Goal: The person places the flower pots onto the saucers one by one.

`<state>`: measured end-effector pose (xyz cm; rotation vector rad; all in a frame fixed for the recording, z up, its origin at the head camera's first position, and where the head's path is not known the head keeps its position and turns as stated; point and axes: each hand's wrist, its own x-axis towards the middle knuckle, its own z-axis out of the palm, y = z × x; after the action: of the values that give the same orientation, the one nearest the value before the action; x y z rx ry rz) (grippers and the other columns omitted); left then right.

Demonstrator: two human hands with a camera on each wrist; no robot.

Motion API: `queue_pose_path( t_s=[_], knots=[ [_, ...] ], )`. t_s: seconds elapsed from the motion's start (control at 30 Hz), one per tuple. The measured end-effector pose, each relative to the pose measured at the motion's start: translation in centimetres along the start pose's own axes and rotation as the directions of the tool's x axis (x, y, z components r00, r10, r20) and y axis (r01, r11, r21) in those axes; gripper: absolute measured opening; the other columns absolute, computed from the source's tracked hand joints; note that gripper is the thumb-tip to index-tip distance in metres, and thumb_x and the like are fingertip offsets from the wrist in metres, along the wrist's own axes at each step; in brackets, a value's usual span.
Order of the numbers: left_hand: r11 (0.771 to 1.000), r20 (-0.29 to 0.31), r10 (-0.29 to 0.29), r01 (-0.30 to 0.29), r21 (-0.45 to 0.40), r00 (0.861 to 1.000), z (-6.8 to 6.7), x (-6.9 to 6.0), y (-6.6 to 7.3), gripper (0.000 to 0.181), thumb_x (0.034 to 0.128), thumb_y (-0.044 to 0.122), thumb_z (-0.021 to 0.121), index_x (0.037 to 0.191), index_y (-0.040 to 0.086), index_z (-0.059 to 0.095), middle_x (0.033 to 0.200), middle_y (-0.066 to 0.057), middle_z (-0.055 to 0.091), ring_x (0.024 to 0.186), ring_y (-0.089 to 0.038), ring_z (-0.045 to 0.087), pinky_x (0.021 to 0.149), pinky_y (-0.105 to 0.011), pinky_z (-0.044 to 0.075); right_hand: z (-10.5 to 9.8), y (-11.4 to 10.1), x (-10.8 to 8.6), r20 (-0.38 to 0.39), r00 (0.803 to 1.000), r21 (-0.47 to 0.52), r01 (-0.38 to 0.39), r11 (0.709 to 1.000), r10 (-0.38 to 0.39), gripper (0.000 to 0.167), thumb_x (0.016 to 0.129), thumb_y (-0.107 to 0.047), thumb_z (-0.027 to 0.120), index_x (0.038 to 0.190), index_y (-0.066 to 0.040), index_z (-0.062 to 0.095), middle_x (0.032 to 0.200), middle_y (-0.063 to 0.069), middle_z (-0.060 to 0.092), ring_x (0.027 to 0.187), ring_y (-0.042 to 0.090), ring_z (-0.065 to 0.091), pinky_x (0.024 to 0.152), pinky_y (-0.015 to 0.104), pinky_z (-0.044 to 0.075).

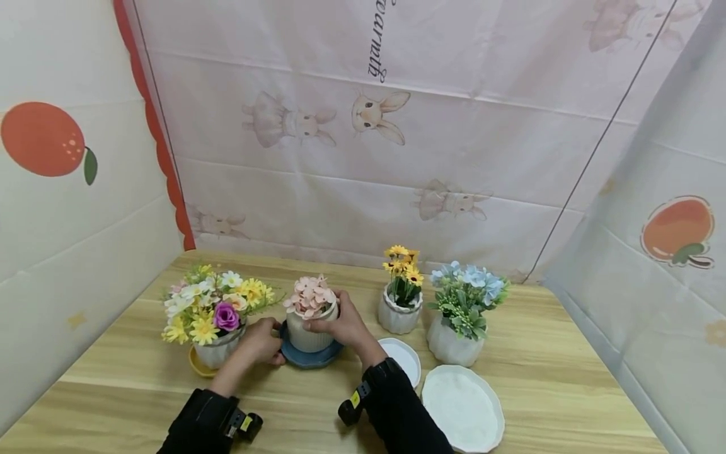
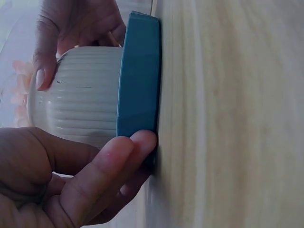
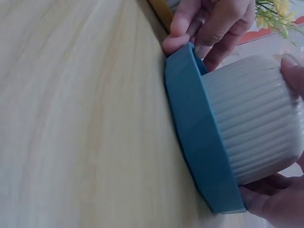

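The right hand (image 1: 345, 321) grips the cream, ribbed, ceramic-looking pot (image 1: 309, 335) inside the faceted blue saucer (image 1: 311, 360), whose rim the left hand (image 1: 261, 342) pinches. Seating seems underway (my reading); next probably calls for easing off 2 grips.

The pot (image 1: 303, 334), cream and ribbed, stands upright just left of centre in the lower half of the head view, holding pale pink flowers (image 1: 310, 297). Its base sits inside the blue, facet-walled saucer (image 1: 311, 360).
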<state>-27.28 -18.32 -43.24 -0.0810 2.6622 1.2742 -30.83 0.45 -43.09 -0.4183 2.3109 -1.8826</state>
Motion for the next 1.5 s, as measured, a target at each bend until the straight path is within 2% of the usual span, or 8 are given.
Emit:
queue_pose_path(
  t_s=[0.27, 0.57, 0.87, 1.1, 1.2, 1.33, 1.43, 1.5],
  knots=[
    [0.992, -0.023, 0.049, -0.046, 0.118, 0.999, -0.2, -0.1, 0.3, 0.041, 0.0796, -0.004, 0.055, 0.118, -0.016, 0.047, 0.097, -0.024, 0.057, 0.056, -0.016, 0.058, 0.053, -0.027, 0.049, -0.1, 0.1, -0.3, -0.005, 1.000, 0.017, -0.018, 1.000, 0.018, 0.078, 0.073, -0.020, 0.081, 0.136, -0.011, 0.037, 0.133, 0.011, 0.044, 0.121, 0.028, 0.043, 0.099, 0.047, 0.035],
    [0.988, 0.000, 0.042, -0.042, 0.146, 0.999, -0.2, 0.0, 0.2, 0.042, 0.0820, -0.001, 0.056, 0.120, -0.016, 0.047, 0.103, -0.026, 0.057, 0.061, -0.016, 0.058, 0.058, -0.029, 0.049, 0.0, 0.3, -0.3, -0.014, 1.000, -0.002, -0.026, 1.000, 0.026, 0.078, 0.073, -0.023, 0.081, 0.137, -0.012, 0.038, 0.133, 0.011, 0.045, 0.121, 0.028, 0.043, 0.098, 0.048, 0.035],
    [0.999, 0.022, 0.007, -0.009, 0.052, 1.000, -0.3, -0.4, 0.4, 0.049, 0.0769, -0.006, 0.053, 0.123, -0.018, 0.042, 0.090, -0.019, 0.058, 0.054, -0.014, 0.059, 0.051, -0.026, 0.051, 0.2, -0.1, -0.7, -0.012, 1.000, -0.048, -0.024, 0.999, 0.023, 0.080, 0.075, -0.025, 0.080, 0.141, -0.013, 0.035, 0.138, 0.009, 0.042, 0.127, 0.028, 0.037, 0.102, 0.048, 0.031],
    [1.000, 0.055, 0.009, -0.010, 0.014, 0.998, -0.3, -0.5, 0.7, 0.050, 0.0824, -0.004, 0.054, 0.128, -0.017, 0.037, 0.085, -0.018, 0.059, 0.059, -0.022, 0.061, 0.053, -0.033, 0.052, 0.0, -0.6, -0.9, -0.010, 0.999, -0.133, -0.042, 0.990, 0.041, 0.083, 0.076, -0.029, 0.078, 0.143, -0.011, 0.032, 0.138, 0.010, 0.042, 0.127, 0.029, 0.038, 0.101, 0.047, 0.034],
    [0.990, 0.047, 0.070, -0.075, 0.118, 0.996, -0.3, -0.5, 1.3, 0.051, 0.0848, 0.004, 0.060, 0.127, -0.017, 0.040, 0.102, -0.028, 0.057, 0.082, -0.035, 0.061, 0.069, -0.042, 0.052, -0.6, -0.9, -1.0, 0.001, 1.000, -0.266, -0.027, 0.964, 0.028, 0.084, 0.077, -0.032, 0.076, 0.143, -0.007, 0.031, 0.137, 0.014, 0.044, 0.124, 0.030, 0.041, 0.098, 0.045, 0.037],
    [0.951, 0.085, 0.171, -0.187, 0.247, 0.982, -0.1, -0.9, 2.0, 0.058, 0.0843, 0.009, 0.064, 0.129, -0.017, 0.039, 0.122, -0.036, 0.046, 0.112, -0.049, 0.044, 0.092, -0.055, 0.039, -1.5, -1.4, -1.2, 0.013, 1.000, -0.423, 0.007, 0.906, -0.001, 0.080, 0.078, -0.031, 0.076, 0.140, -0.001, 0.035, 0.132, 0.018, 0.047, 0.120, 0.032, 0.045, 0.095, 0.044, 0.040],
    [0.922, 0.102, 0.183, -0.207, 0.328, 0.978, -0.1, -1.5, 2.4, 0.061, 0.0834, 0.010, 0.067, 0.130, -0.016, 0.039, 0.122, -0.036, 0.046, 0.114, -0.050, 0.042, 0.093, -0.056, 0.037, -1.8, -1.9, -1.6, 0.036, 0.999, -0.511, 0.030, 0.859, -0.013, 0.075, 0.079, -0.029, 0.075, 0.138, 0.001, 0.038, 0.128, 0.019, 0.049, 0.118, 0.033, 0.046, 0.093, 0.044, 0.041],
    [0.885, 0.079, 0.176, -0.193, 0.423, 0.981, -0.3, -2.1, 2.5, 0.057, 0.0830, 0.014, 0.068, 0.128, -0.012, 0.045, 0.116, -0.033, 0.050, 0.106, -0.047, 0.048, 0.087, -0.055, 0.042, -1.9, -2.4, -2.0, 0.050, 0.999, -0.572, 0.034, 0.819, -0.006, 0.072, 0.080, -0.028, 0.074, 0.137, 0.001, 0.040, 0.125, 0.019, 0.050, 0.115, 0.033, 0.047, 0.091, 0.043, 0.043]
  ],
)
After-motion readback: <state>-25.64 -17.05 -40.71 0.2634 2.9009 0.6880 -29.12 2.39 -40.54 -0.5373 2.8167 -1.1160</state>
